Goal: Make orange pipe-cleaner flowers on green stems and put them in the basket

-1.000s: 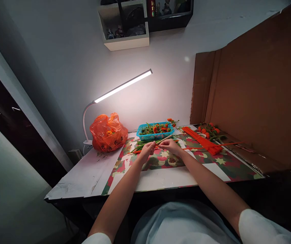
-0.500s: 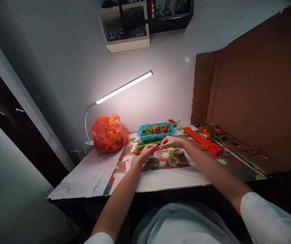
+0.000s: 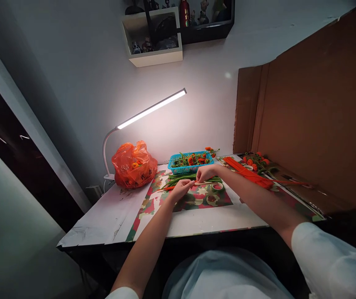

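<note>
My left hand (image 3: 181, 189) and my right hand (image 3: 205, 172) meet over the patterned mat (image 3: 196, 198) in the middle of the desk. Both pinch a thin pale stick (image 3: 203, 183) that lies level between them, the left at one end, the right from above. Under the hands lies a bunch of green stems (image 3: 184, 177) with an orange strand. A roll of green tape (image 3: 218, 186) sits just right of the stick.
A blue basket (image 3: 190, 161) of orange flowers stands behind the hands, an orange plastic bag (image 3: 133, 165) to its left under a lit desk lamp (image 3: 149, 109). Orange strips (image 3: 248, 172) and finished flowers (image 3: 257, 160) lie at right beside tall cardboard (image 3: 308, 112).
My right hand has shifted back and left toward the basket, baring the tape roll. The stick has dropped from slanting upward to lying level. My left hand stays about where it was.
</note>
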Tool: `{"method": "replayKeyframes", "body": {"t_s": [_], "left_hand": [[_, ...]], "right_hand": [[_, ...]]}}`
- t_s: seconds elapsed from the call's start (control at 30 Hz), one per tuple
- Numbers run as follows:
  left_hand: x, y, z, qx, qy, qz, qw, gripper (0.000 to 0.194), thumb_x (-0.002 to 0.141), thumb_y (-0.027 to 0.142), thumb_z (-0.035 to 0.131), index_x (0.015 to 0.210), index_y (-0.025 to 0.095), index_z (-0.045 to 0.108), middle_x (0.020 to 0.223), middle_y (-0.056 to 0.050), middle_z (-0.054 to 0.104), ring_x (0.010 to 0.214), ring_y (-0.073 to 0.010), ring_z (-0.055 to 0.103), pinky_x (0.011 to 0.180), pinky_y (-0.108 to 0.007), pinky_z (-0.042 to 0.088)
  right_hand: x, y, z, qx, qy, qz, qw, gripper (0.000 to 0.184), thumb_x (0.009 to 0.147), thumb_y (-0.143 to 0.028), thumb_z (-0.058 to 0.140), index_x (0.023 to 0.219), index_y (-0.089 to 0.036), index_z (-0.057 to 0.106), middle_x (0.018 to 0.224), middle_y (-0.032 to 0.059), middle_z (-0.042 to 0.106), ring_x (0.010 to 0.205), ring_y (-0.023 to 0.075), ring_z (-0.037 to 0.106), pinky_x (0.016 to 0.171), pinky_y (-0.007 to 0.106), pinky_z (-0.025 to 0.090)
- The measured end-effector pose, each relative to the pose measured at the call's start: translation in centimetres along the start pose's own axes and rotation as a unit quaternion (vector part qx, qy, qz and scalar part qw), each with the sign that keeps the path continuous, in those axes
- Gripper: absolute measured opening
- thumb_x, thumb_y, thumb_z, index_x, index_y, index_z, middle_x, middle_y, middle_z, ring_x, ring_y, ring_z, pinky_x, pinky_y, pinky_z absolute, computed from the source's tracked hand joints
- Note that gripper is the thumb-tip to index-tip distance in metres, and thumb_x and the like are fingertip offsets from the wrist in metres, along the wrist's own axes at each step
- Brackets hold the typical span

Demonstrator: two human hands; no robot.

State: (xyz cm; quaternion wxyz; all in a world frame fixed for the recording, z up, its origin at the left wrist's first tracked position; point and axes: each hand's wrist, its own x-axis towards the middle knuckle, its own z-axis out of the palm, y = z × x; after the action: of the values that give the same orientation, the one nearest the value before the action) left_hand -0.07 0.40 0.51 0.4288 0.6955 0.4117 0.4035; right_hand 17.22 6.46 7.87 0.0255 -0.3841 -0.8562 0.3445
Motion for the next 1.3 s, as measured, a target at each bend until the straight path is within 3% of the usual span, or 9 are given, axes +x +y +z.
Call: {"method": "replayKeyframes", "body": {"t_s": [0.27, 0.67, 0.9, 1.07, 1.3], "left_hand": [[0.4, -0.6, -0.1, 0.066, 0.016, 0.015, 0.998, 0.052, 0.071, 0.065, 0.053, 0.058, 0.014, 0.052, 0.051, 0.006, 0.031, 0.049, -0.0070, 0.022, 0.048, -0.023, 0.015], [0.7, -1.2, -0.3, 0.097, 0.062, 0.012, 0.993, 0.052, 0.073, 0.063, 0.048, 0.055, 0.015, 0.055, 0.050, 0.003, 0.041, 0.051, -0.0102, 0.032, 0.051, -0.023, 0.021], [0.9, -1.9, -0.4, 0.105, 0.098, -0.020, 0.989, 0.053, 0.073, 0.063, 0.046, 0.057, 0.014, 0.056, 0.050, 0.003, 0.041, 0.051, -0.0103, 0.031, 0.052, -0.023, 0.021], [1.2, -2.3, -0.3, 0.082, 0.119, -0.028, 0.989, 0.055, 0.071, 0.066, 0.047, 0.055, 0.014, 0.056, 0.048, 0.003, 0.039, 0.051, -0.0107, 0.031, 0.052, -0.023, 0.020], [1.3, -2.5, -0.2, 0.055, 0.181, -0.056, 0.980, 0.057, 0.068, 0.069, 0.049, 0.050, 0.015, 0.049, 0.045, 0.005, 0.027, 0.047, -0.0081, 0.021, 0.049, -0.024, 0.015]], "right_hand": [[0.6, -1.1, 0.1, -0.128, 0.026, 0.011, 0.991, 0.008, 0.046, -0.021, 0.071, 0.053, -0.020, 0.070, 0.050, -0.0021, 0.061, 0.047, 0.0109, 0.050, 0.048, 0.024, 0.035], [0.9, -1.6, 1.6, -0.191, 0.111, -0.001, 0.975, 0.004, 0.056, -0.018, 0.071, 0.055, -0.022, 0.070, 0.055, 0.0031, 0.063, 0.056, 0.0168, 0.057, 0.053, 0.026, 0.038], [0.4, -2.9, 2.8, -0.301, 0.184, 0.009, 0.936, 0.011, 0.067, -0.015, 0.064, 0.069, -0.021, 0.073, 0.072, 0.0084, 0.070, 0.070, 0.0202, 0.063, 0.057, 0.024, 0.041], [0.2, -3.5, 3.7, -0.361, 0.197, -0.002, 0.912, 0.015, 0.074, -0.015, 0.059, 0.080, -0.017, 0.073, 0.088, 0.0130, 0.070, 0.082, 0.0241, 0.064, 0.064, 0.027, 0.043], [0.8, -2.9, 5.4, -0.325, 0.281, -0.002, 0.903, 0.015, 0.080, -0.017, 0.054, 0.085, -0.015, 0.067, 0.096, 0.0113, 0.068, 0.085, 0.0211, 0.063, 0.069, 0.026, 0.041]]}}
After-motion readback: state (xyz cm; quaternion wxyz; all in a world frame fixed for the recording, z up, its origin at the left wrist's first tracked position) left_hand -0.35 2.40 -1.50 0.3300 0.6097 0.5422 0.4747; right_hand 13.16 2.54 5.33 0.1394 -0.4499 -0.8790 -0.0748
